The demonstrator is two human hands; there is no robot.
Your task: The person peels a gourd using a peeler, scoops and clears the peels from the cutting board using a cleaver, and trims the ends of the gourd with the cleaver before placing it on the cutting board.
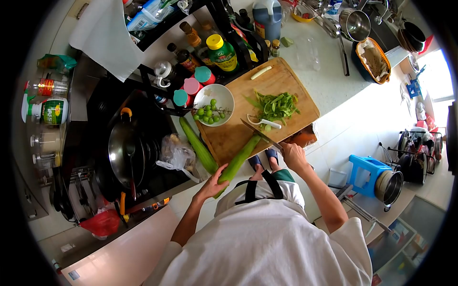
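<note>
My left hand [213, 183] is wrapped round the lower end of a long green gourd [238, 159], whose upper end lies over the wooden cutting board [234, 102]. In my right hand [293, 155] is a knife [263, 135], its blade lying across the gourd's upper end. A second green gourd [199, 147] rests along the board's left edge. Green peelings [278, 107] are heaped on the board, with a white peeler [265, 122] just below them. A pale peeled piece [261, 72] lies near the board's top edge.
A white bowl of green grapes [227, 97] overlaps the board's left side, near seasoning jars [192, 86] and bottles [222, 53]. The stove with a wok [119, 151] is at left. A plastic bag [175, 155] sits beside the second gourd. A blue stool [365, 175] stands at right.
</note>
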